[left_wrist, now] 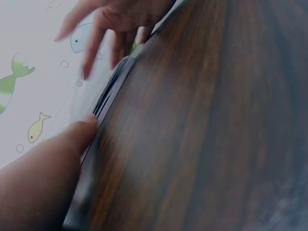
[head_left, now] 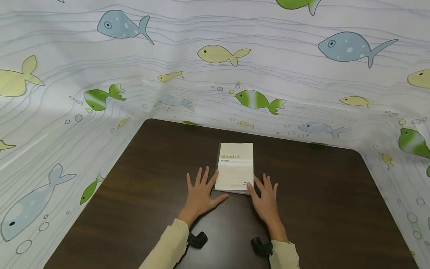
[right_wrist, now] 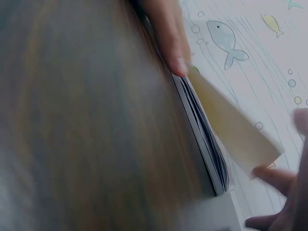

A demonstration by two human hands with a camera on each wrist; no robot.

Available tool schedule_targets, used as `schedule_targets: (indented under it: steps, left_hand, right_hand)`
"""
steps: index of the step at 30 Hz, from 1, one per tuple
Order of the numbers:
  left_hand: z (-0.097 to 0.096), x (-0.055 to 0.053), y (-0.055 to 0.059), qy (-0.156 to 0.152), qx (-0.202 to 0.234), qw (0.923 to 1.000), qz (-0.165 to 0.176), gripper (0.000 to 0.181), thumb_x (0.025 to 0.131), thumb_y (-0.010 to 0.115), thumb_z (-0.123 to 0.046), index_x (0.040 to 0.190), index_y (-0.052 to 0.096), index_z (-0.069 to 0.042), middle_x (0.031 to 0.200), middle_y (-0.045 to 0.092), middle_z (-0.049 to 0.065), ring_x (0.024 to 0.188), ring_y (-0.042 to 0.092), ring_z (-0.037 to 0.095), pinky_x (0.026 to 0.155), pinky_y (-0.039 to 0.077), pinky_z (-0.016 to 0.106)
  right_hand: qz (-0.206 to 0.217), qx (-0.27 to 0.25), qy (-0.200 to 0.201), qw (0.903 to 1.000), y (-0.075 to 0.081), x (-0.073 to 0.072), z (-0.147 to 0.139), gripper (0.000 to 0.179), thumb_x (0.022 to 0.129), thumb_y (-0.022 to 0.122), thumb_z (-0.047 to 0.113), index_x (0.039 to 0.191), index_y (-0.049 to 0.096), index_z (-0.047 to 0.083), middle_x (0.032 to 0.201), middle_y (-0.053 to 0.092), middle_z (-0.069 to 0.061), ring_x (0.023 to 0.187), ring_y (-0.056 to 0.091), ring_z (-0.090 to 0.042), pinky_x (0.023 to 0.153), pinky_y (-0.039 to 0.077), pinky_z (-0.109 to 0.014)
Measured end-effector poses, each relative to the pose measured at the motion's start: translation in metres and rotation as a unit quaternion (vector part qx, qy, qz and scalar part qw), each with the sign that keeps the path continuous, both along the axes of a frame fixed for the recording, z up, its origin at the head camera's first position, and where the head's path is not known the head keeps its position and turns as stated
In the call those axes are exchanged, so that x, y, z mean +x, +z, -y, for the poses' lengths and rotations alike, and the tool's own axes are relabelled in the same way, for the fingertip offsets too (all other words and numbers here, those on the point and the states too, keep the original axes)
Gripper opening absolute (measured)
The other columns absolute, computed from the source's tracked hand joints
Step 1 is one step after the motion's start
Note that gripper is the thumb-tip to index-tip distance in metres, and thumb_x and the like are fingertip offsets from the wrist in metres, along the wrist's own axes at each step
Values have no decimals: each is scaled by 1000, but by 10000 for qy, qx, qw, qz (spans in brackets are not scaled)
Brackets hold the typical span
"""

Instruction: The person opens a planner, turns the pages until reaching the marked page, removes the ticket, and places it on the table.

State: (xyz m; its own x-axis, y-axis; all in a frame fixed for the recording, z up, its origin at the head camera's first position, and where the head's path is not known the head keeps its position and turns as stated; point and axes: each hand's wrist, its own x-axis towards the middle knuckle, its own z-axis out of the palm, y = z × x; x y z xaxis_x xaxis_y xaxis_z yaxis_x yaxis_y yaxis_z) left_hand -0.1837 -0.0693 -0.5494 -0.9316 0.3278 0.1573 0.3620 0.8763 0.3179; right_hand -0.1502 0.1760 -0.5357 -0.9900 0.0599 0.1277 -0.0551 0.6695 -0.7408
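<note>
A cream notebook with "Gambit" on its cover lies on the dark wooden table. My left hand is spread flat at its lower left, one fingertip right at the left edge and the thumb stretched below it. Fingers extended, my right hand is at the lower right corner, its thumb overlapping the cover there. In the right wrist view the cover stands tilted up off the dark-edged page block, with a right fingertip at its raised corner. The left wrist view shows the left thumb against the notebook's edge.
The brown table extends on both sides of the notebook. A white sheet printed with fish rises behind and along both sides. Black wrist devices sit by both cream sleeves.
</note>
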Motion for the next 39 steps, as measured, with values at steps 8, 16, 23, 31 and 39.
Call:
schedule_targets:
  steps: [8, 16, 23, 31, 39]
  left_hand:
    - [-5, -8, 4, 212, 530, 9977, 355, 100, 94, 51, -76, 163, 30, -8, 168, 30, 14, 158, 17, 34, 118, -3, 75]
    - [-14, -11, 6, 275, 598, 9977, 171, 101, 90, 57, -77, 158, 40, -4, 162, 40, 17, 155, 25, 37, 116, 2, 78]
    - [-18, -12, 6, 327, 676, 9970, -174, 86, 96, 56, -69, 150, 50, -3, 154, 50, 18, 150, 36, 38, 114, 9, 81]
    - [-3, -22, 12, 990, 2551, 9589, -754, 66, 106, 57, -40, 153, 42, 4, 144, 56, 24, 139, 50, 40, 119, 20, 71]
    - [20, -32, 6, 1979, 2244, 9409, -1584, 93, 93, 78, -18, 161, 20, 8, 166, 20, 29, 154, 20, 44, 127, 9, 56]
  right_hand:
    - [-901, -72, 1134, 9894, -5, 1, 7, 43, 111, 44, 21, 146, 57, 0, 161, 37, -24, 152, 27, -46, 118, 4, -75]
    - [-581, 493, 1210, 9897, -6, 1, 2, 42, 112, 44, 27, 136, 67, 1, 153, 51, -21, 147, 40, -39, 122, 3, -68]
    - [-383, 742, 1344, 9874, -5, 1, -1, 43, 109, 51, 37, 138, 69, 11, 157, 48, -16, 151, 34, -39, 121, 4, -69]
    - [-694, 924, 1417, 9831, -7, -3, 3, 45, 102, 65, 30, 144, 64, 14, 160, 44, -14, 151, 35, -35, 120, 8, -70]
    - [-781, 999, 1511, 9804, -3, -4, 6, 43, 101, 68, 23, 142, 65, 11, 159, 46, -15, 151, 36, -34, 120, 9, -71]
